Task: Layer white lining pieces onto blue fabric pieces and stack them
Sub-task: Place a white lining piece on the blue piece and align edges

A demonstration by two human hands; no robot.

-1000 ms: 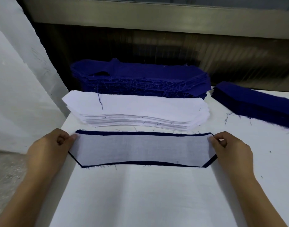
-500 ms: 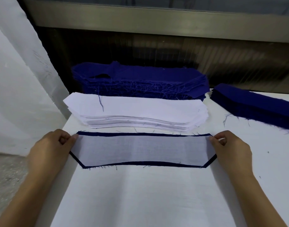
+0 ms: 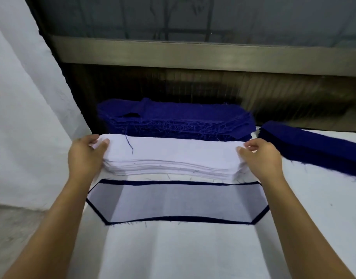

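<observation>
Hands, left [image 3: 84, 156] and right [image 3: 261, 158], pinch lining stack [image 3: 173, 152] ends.

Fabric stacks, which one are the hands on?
The white stack: the left hand and right hand hold its two ends. The blue stack behind it and the navy stack at right lie untouched.

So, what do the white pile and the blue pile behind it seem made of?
The white pile: thin matte sheets, probably lining cloth; the single sheet in front lets blue show through. The blue pile: likely woven cloth; loose threads fray at its edges.
</observation>
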